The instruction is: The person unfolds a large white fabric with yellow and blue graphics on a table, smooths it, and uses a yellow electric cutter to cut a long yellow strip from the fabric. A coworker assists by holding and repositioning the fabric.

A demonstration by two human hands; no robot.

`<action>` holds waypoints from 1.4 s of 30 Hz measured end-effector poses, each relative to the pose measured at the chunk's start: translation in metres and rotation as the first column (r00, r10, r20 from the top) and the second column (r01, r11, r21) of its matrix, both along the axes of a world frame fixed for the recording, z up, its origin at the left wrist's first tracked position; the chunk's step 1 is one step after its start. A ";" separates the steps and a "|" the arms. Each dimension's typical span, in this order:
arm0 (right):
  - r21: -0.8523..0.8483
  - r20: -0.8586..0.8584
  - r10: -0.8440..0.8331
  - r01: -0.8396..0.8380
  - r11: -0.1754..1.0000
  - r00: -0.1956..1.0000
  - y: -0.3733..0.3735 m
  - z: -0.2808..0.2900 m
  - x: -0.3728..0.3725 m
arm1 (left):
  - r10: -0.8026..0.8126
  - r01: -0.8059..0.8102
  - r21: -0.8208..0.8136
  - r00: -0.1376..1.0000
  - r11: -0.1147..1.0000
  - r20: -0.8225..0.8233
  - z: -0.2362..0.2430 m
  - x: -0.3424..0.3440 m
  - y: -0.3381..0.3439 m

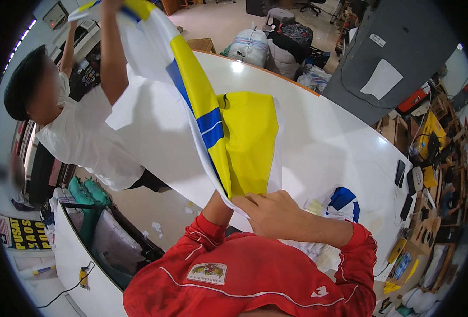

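A long printed fabric piece (247,137) in yellow, blue and white runs from my hands up to the top left, partly lying over the white table. My right hand (265,214) has its fingers closed on the fabric's near edge. My left hand (218,207) is under or behind that edge, its fingers hidden. On the left a co-worker (80,127) in a white top holds the far end raised, with arms up. A small blue and white fabric heap (342,203) lies to the right of my right hand.
The table (323,142) curves across the view. Stuffed sacks (248,47) stand beyond it, a grey cabinet (382,47) at back right. Phone-like dark objects (401,173) lie at the right edge, beside cluttered shelving (429,174). A bin of bagged material (104,232) is at lower left.
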State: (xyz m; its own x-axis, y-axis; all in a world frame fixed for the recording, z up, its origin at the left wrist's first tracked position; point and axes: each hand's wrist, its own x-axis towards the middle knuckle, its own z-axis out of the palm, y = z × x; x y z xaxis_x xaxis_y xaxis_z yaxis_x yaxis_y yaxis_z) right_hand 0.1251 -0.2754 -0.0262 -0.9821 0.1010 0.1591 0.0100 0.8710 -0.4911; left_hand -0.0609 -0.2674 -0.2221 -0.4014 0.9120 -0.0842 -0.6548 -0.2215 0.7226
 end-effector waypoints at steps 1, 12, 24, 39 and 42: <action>-0.010 -0.003 -0.013 0.013 1.000 1.000 0.001 -0.002 0.000 | 0.002 -0.002 0.001 1.000 1.000 0.002 -0.002 0.000 0.001; -0.071 -0.103 -0.153 0.146 0.987 0.983 0.016 -0.023 0.013 | 0.033 -0.033 -0.014 0.999 0.999 0.030 -0.017 -0.006 -0.011; -0.425 -0.248 -0.487 0.358 0.831 0.837 0.045 -0.023 -0.004 | 0.051 -0.050 -0.017 0.999 0.999 0.020 -0.021 -0.014 -0.018; -0.498 -0.400 -0.675 0.471 0.728 0.620 0.068 -0.101 -0.018 | -0.064 0.060 -0.098 0.997 0.993 -0.048 -0.056 0.009 -0.057; -0.470 -0.434 -0.678 0.493 0.732 0.594 0.066 -0.129 -0.013 | -0.090 0.082 -0.121 0.994 0.989 -0.065 -0.063 0.015 -0.065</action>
State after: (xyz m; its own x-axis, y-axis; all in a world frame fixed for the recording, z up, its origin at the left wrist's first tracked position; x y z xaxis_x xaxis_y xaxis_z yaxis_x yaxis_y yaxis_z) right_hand 0.1117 -0.2098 -0.1556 -0.4319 0.7501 0.5008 0.1226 0.5989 -0.7914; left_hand -0.0456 -0.3326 -0.2847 -0.3304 0.9288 -0.1677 -0.6148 -0.0770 0.7849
